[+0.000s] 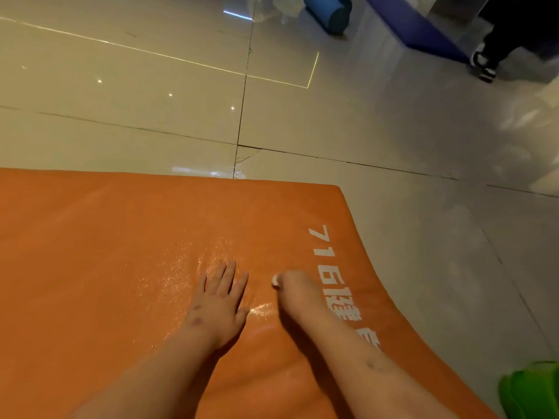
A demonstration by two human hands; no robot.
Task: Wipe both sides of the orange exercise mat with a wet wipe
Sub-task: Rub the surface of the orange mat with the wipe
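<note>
Glossy tiled floor [151, 95] carries orange mat [106, 252], far right corner in view | left hand [219, 303] flat, fingers spread, pressing mat | right hand [295, 290] bunched around wet wipe [275, 280] beside white lettering [335, 285] | step: wiping top side; next likely: sweep toward right edge.

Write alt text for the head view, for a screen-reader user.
A person's right hand holds a bunched white wet wipe against an orange exercise mat, while the left hand lies flat on it. The mat, with white lettering near its right edge, lies on a glossy tiled floor; a rolled blue mat lies beyond.
</note>
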